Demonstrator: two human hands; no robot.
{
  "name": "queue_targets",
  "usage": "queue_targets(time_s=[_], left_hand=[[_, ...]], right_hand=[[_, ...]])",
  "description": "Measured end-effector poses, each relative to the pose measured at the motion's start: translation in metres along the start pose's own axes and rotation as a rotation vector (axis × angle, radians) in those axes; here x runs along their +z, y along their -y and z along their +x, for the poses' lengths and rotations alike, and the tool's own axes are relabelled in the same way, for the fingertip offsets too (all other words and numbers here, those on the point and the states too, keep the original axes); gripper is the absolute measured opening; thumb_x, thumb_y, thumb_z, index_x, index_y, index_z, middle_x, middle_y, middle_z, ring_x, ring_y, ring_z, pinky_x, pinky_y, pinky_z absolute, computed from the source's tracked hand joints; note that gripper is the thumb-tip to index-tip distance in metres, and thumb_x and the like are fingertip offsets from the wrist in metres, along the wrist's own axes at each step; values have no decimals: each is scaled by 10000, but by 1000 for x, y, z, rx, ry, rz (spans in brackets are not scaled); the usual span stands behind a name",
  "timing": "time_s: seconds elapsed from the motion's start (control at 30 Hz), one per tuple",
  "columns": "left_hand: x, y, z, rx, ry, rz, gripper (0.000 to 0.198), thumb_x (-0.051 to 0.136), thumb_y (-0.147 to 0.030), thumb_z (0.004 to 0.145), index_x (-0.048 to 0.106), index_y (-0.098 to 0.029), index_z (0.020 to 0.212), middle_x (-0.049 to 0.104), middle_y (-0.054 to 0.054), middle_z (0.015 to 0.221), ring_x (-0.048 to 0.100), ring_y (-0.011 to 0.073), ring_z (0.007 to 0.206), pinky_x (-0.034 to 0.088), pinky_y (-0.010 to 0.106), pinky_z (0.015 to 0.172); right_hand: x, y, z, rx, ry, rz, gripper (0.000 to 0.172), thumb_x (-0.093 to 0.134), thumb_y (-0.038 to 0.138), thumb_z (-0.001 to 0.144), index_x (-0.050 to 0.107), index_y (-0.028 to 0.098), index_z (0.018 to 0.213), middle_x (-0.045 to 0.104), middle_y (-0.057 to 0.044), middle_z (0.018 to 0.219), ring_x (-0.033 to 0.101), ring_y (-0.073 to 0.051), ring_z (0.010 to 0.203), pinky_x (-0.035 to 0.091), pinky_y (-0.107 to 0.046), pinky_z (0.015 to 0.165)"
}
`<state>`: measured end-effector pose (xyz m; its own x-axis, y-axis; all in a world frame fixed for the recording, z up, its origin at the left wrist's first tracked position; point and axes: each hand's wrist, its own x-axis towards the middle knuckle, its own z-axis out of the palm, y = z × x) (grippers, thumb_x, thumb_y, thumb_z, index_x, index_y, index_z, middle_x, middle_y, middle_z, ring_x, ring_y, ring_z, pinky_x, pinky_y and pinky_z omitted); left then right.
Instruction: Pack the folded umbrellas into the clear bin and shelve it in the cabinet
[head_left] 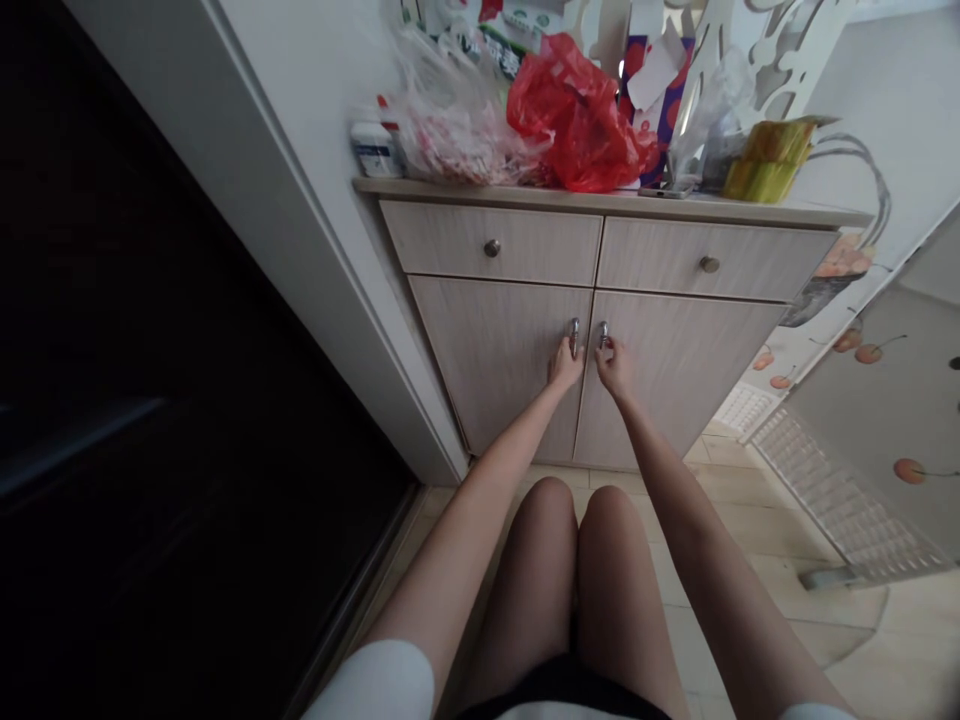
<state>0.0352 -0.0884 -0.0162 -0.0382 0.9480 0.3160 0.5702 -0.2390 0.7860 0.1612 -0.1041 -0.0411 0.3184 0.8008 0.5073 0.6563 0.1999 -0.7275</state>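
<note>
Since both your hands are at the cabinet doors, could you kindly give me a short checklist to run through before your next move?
1. Left hand touching the left door's metal handle: ok.
2. Right hand touching the right door's metal handle: ok.
3. Left cabinet door and right cabinet door shut: ok.
4. Both grips firm: cannot tell.
5. Knees clear of the doors: cannot tell.
6. Red plastic bag well back from the cabinet top's front edge: not ok, it sits close to it.
</note>
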Motion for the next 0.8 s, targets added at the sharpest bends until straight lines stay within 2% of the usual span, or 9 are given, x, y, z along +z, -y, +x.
queue_targets(time_s=[0.13,0.2,0.3,0.5,0.63,0.8], left_hand=[[3,1,-2,21,25,104,163,514,-220,971,647,-154,1038,711,137,982,674,218,900,448,286,765],[1,7,-14,33,-2,110,168,501,-225,979,645,-160,1033,712,130,957,677,214,886,445,283,761],[-6,16,-39,56,-54,81,172,482,-217,984,635,-167,1042,717,128,976,678,209,897,448,286,780],[-37,31,-93,92,-120,25,117,500,-179,955,617,-180,962,723,118,949,685,220,896,464,294,807],[-70,48,-132,117,-197,-23,97,506,-199,945,603,-203,940,725,110,936,695,222,899,480,302,826],[-121,81,-178,125,-349,-22,113,498,-280,924,581,-206,943,719,103,894,707,229,852,518,315,787]], right_hand=[[8,10,12,64,61,-15,361,442,345,931,655,91,1073,703,-176,1022,636,-224,848,450,-324,775],[3,11,2,64,49,-17,341,431,340,940,659,109,1047,707,-168,1019,640,-224,866,441,-316,776],[-15,10,-26,-10,7,-22,336,424,365,952,661,140,1027,708,-153,1022,635,-223,906,432,-313,803],[-69,7,-97,-62,-98,-108,340,454,427,944,677,170,958,701,-121,906,571,-227,821,414,-330,760],[-112,4,-139,-80,-175,-111,338,472,450,940,689,192,967,699,-108,894,531,-213,764,409,-324,716],[-175,-8,-186,-86,-278,-177,382,493,490,927,708,175,942,700,-98,845,493,-197,690,414,-332,698]])
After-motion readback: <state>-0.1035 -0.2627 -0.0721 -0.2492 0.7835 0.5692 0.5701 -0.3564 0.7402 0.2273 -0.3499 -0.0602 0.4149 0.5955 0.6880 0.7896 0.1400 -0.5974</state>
